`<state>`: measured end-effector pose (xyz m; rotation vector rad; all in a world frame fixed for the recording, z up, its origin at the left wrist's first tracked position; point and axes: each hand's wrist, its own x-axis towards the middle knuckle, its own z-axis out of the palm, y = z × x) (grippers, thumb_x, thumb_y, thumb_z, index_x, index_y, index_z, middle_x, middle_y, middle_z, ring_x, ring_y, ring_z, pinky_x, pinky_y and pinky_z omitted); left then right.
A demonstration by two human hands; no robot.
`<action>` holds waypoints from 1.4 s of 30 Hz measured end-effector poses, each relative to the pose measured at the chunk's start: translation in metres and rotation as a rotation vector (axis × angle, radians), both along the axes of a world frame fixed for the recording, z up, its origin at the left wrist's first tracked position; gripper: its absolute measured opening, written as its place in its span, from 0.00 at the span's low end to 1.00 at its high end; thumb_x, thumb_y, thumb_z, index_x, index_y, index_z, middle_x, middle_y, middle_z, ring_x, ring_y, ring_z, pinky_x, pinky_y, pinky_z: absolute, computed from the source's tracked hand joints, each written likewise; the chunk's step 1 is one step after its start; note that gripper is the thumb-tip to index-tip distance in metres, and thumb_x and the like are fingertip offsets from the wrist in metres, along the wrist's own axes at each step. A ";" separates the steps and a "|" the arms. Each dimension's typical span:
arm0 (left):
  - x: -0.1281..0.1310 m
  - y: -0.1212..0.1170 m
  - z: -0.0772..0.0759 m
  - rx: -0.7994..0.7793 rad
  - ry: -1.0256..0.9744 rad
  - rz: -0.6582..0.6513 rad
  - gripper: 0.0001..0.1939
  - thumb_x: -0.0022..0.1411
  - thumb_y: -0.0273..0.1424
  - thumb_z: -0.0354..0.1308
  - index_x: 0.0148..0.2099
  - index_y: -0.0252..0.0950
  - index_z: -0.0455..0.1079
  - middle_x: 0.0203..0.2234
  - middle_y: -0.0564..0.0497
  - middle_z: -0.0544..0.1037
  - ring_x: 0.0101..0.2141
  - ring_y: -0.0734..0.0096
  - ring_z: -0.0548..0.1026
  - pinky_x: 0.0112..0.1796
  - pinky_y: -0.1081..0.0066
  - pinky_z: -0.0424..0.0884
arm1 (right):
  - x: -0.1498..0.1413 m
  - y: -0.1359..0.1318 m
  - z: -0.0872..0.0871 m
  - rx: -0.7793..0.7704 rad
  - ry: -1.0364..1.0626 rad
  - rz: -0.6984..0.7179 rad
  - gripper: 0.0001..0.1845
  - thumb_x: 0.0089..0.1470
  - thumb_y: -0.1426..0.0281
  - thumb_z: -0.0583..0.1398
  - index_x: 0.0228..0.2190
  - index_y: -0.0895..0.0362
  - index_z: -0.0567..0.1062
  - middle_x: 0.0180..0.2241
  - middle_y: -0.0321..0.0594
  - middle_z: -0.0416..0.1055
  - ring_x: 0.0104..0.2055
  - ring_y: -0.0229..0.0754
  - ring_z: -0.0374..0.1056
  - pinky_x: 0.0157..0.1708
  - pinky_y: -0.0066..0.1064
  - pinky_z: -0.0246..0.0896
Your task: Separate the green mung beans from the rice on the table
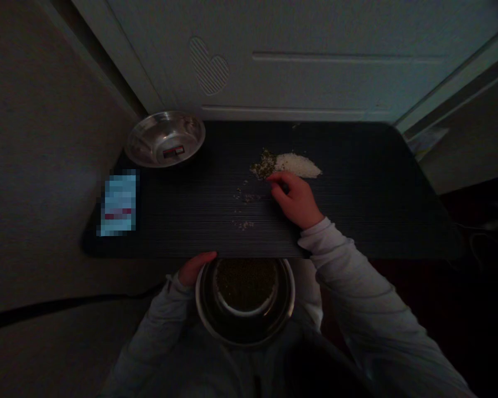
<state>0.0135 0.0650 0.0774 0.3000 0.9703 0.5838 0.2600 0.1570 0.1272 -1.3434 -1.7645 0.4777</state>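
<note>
On the dark ribbed table (369,193), a mound of white rice-like grains (299,165) meets a smaller heap of greenish beans (265,163) mixed with some white grains. My right hand (295,196) is at the near side of both heaps, fingers curled and thumb close to the index finger; anything between the fingertips is too small to make out. A few loose grains (244,225) lie to its left. Below the table's front edge, my left hand (196,269) grips the left rim of a metal bowl (290,301) at my lap. Dark greenish beans (244,282) fill the round inner container (249,312).
A shiny metal bowl (193,141) with a dark label inside stands at the table's back left. In front of it lies a phone (118,204) with a lit, blurred screen. A white door (315,83) with a heart relief (209,69) rises behind the table.
</note>
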 end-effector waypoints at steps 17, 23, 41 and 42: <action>0.003 0.000 0.009 -0.003 0.116 0.054 0.08 0.49 0.26 0.58 0.21 0.34 0.77 0.18 0.51 0.81 0.27 0.60 0.80 0.44 0.66 0.70 | 0.005 -0.004 0.003 -0.021 0.064 0.011 0.08 0.45 0.74 0.54 0.27 0.56 0.73 0.28 0.36 0.72 0.31 0.40 0.66 0.35 0.33 0.60; 0.006 0.002 0.015 0.009 0.088 0.032 0.08 0.46 0.26 0.59 0.18 0.35 0.76 0.14 0.52 0.80 0.20 0.64 0.78 0.37 0.70 0.73 | 0.005 -0.007 0.005 -0.026 0.065 0.032 0.08 0.45 0.75 0.54 0.26 0.56 0.73 0.27 0.36 0.71 0.31 0.40 0.66 0.35 0.33 0.60; 0.007 0.003 0.013 -0.027 0.076 0.052 0.09 0.47 0.26 0.57 0.19 0.36 0.76 0.17 0.50 0.81 0.26 0.61 0.80 0.45 0.67 0.69 | 0.005 -0.007 0.004 -0.004 0.062 0.078 0.08 0.46 0.75 0.54 0.28 0.58 0.73 0.27 0.37 0.71 0.31 0.39 0.66 0.34 0.32 0.60; 0.008 0.003 0.014 -0.029 0.075 0.051 0.09 0.48 0.26 0.57 0.20 0.36 0.76 0.16 0.50 0.80 0.27 0.60 0.80 0.45 0.66 0.70 | 0.005 -0.007 0.004 -0.008 0.061 0.088 0.08 0.46 0.75 0.54 0.28 0.58 0.73 0.27 0.37 0.71 0.31 0.39 0.66 0.34 0.32 0.60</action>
